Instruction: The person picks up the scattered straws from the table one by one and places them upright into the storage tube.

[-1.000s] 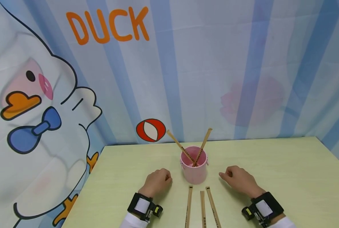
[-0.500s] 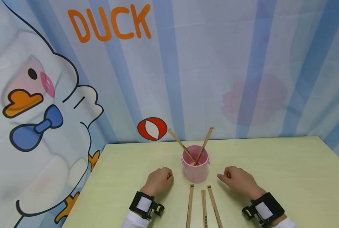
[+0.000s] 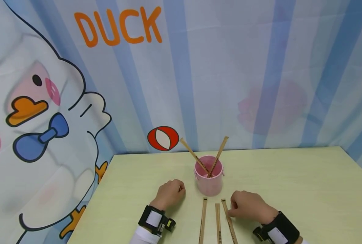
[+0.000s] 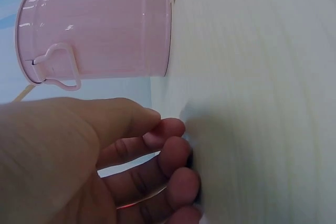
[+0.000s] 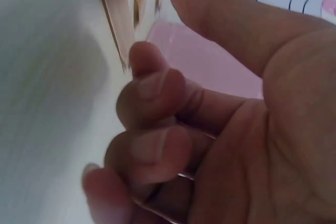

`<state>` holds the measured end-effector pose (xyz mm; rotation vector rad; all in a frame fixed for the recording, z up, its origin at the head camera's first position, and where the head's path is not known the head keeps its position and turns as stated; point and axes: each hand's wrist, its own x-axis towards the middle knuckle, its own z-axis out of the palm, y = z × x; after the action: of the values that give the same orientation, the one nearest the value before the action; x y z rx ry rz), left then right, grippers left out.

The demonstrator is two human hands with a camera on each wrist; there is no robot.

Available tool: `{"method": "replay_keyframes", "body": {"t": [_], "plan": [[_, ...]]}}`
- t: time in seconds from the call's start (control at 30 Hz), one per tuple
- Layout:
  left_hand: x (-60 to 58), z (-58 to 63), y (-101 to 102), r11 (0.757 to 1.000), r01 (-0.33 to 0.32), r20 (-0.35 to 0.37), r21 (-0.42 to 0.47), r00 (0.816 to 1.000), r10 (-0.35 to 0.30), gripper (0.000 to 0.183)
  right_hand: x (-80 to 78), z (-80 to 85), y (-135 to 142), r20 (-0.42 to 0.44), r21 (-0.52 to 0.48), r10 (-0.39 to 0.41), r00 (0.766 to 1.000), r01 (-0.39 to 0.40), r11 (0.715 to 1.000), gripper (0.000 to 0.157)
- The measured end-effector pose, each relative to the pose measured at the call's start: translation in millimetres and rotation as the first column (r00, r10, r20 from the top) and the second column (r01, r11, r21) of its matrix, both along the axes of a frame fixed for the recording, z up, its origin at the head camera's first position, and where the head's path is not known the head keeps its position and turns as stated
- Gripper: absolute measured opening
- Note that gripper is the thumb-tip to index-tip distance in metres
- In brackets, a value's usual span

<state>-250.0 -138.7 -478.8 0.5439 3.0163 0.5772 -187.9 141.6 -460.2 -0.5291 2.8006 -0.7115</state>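
Note:
A small pink bucket (image 3: 209, 187) stands upright on the table, with two narrow tan sticks leaning apart in it, a left stick (image 3: 193, 155) and a right stick (image 3: 220, 149). In front of it lie three similar sticks with dark printed marks: a left one (image 3: 203, 220), a middle one (image 3: 218, 223) and a right one (image 3: 230, 222). My right hand (image 3: 250, 205) is beside the right stick; in the right wrist view its thumb and loosely curled fingers are apart with nothing between them. My left hand (image 3: 169, 194) rests on the table left of the bucket, fingers loosely curled and holding nothing.
The pale yellow table (image 3: 305, 176) ends at the back against a striped blue curtain (image 3: 223, 67) printed with a duck and a red ball. Each wrist wears a black strap with a camera, such as the left camera (image 3: 170, 224).
My right hand has moved toward me and slightly left, from beside the bucket to the right stick. The left hand and the sticks stay in place; the view has shifted slightly.

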Motion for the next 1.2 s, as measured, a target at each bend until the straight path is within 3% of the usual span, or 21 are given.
{"method": "replay_keyframes", "body": {"t": [0.13,0.7,1.2], "plan": [[-0.6,-1.0,-1,1.0,-0.002,0.013,0.004,1.0,0.002,0.013,4.5,-1.1,-7,0.034,0.036,-0.006,0.999,0.005,0.999,0.032],[0.1,-1.9,0,1.0,-0.015,0.0,0.008,1.0,0.015,0.021,9.4,-6.4,-19,0.04,0.149,-0.021,0.999,0.014,0.989,0.024],[-1.4,-3.2,1,1.0,-0.026,0.018,0.006,1.0,0.025,0.024,6.3,-7.6,-16,0.035,0.119,-0.038,0.999,0.034,0.992,0.022]]}}
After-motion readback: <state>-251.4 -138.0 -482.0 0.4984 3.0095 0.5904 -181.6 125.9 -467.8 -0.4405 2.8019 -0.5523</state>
